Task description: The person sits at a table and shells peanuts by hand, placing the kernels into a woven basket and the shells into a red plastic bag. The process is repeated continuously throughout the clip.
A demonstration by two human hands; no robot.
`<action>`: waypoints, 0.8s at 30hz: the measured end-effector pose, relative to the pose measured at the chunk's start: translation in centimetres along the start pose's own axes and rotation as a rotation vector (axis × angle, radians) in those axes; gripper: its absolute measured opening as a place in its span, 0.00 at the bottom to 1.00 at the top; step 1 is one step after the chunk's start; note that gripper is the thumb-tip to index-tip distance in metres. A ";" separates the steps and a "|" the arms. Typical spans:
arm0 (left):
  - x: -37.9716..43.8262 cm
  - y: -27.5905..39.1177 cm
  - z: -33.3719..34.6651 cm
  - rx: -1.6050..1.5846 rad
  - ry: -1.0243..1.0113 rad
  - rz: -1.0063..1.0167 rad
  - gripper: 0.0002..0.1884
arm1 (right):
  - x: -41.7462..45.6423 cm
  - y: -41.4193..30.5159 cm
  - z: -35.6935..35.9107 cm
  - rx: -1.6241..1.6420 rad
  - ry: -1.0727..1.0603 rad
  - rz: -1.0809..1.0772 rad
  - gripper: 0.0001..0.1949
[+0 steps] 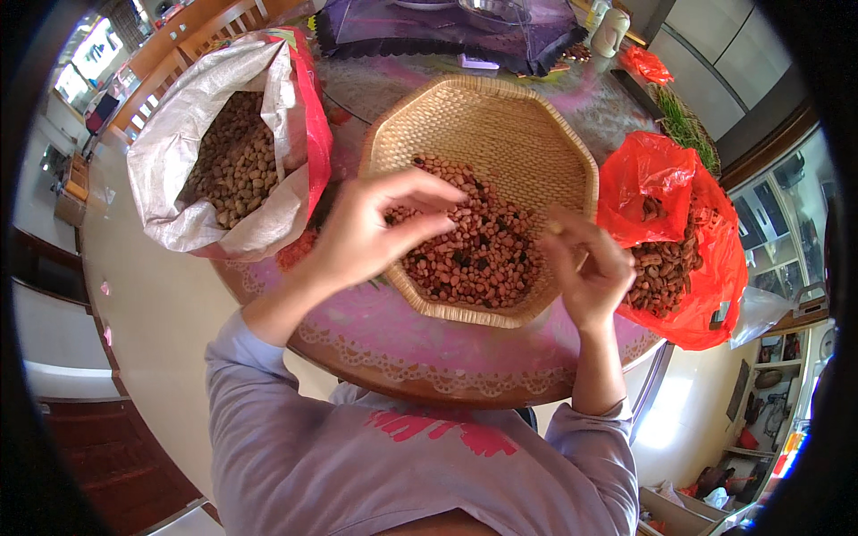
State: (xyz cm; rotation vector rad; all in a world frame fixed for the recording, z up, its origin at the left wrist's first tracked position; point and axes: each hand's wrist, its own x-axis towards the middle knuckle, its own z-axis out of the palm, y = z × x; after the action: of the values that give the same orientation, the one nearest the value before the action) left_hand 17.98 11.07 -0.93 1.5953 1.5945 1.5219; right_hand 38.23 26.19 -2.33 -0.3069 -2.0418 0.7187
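Observation:
A woven octagonal basket [482,127] stands in front of me on the table, tilted in view, with reddish shelled peanuts [496,248] and some dark bits in its lower part. My left hand [375,228] hovers over the basket's left side, thumb and fingers apart with nothing visible between them. Over the right rim is my right hand [590,261], its fingers curled and blurred. A small pale spot shows at its fingertips; whether it is a held piece is unclear.
Left stands an opened white woven sack [167,161] of brown unshelled nuts [241,167]. On the right, a red plastic bag [720,268] holds brown shells or pods [660,275]. A dark mesh food cover [415,33] sits at the back of the round table [436,348].

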 end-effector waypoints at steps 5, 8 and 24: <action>-2.3 -0.8 -8.7 0.269 0.358 -0.144 0.06 | 1.0 0.8 -2.4 0.138 0.364 0.203 0.11; -3.3 -3.3 -14.3 0.658 0.542 -0.211 0.05 | 2.1 1.4 -3.6 0.155 0.596 0.241 0.10; -4.7 -6.2 -17.7 0.805 0.482 -0.262 0.07 | 2.3 3.4 -5.3 0.253 0.766 0.220 0.15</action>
State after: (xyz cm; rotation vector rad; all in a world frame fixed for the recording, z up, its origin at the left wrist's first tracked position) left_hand 1.16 1.61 -2.58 1.3072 2.8180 1.2379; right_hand 41.22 32.00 -0.61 -0.5641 -1.1923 0.8231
